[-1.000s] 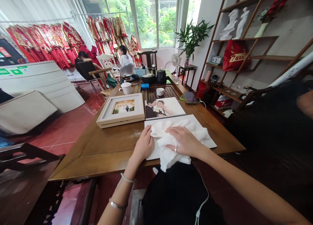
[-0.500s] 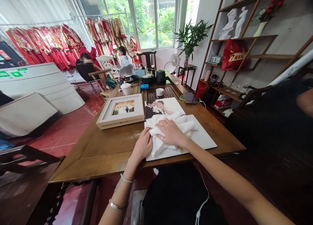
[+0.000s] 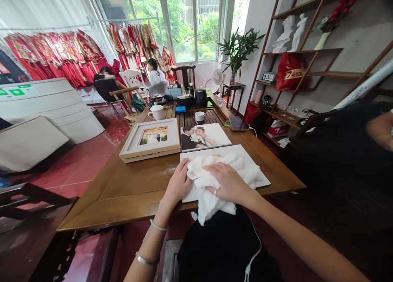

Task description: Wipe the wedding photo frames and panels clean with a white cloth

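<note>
A white panel (image 3: 256, 175) lies flat at the front edge of the wooden table. My right hand (image 3: 229, 183), with a ring on one finger, presses a bunched white towel (image 3: 205, 194) onto it, fingers closed over the cloth. Part of the towel hangs past the table edge. At the panel's left edge, my left hand (image 3: 179, 181) grips the side, thumb and fingers partly hidden. Just behind the panel lies a wedding photo print (image 3: 211, 136). To the left, a pale wooden picture frame (image 3: 123, 153) rests on top of another frame.
On the wooden table (image 3: 129, 192) stand a lidded white mug (image 3: 157, 111), a small white cup (image 3: 199, 116) on a slatted tea tray, a black pot (image 3: 201, 97) and a phone with a cable (image 3: 239, 124). At the far right is another person's hand (image 3: 382, 130).
My right hand has slid the towel toward me and to the right, so it now hangs over the edge. The left hand stays at the panel's side.
</note>
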The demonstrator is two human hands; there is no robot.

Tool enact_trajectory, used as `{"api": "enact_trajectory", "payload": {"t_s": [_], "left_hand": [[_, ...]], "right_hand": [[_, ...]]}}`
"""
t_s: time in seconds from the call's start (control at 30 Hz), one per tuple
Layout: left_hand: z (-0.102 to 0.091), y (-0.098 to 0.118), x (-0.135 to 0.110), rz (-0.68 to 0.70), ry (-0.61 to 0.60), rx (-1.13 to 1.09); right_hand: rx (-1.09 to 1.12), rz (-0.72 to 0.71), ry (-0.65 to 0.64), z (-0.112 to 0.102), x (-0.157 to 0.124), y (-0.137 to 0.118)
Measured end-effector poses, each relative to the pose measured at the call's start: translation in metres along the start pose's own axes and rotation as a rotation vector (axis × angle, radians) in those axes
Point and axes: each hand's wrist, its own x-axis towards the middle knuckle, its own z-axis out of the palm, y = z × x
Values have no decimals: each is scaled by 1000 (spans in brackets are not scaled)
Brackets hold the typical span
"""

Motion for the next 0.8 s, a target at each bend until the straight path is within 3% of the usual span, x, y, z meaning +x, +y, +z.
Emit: {"api": "enact_trajectory", "payload": {"t_s": [0.23,0.4,0.57,0.8], "left_hand": [[-6,8,6,56,60,-115],[-18,6,16,-80,116,-127],[-24,10,19,-211,160,-126],[-15,12,14,-266,224,-248]], "right_hand": [[-118,141,21,16,64,-1],[-144,145,29,24,86,-17],[-131,118,40,29,79,-31],[-110,58,81,27,35,-39]]}}
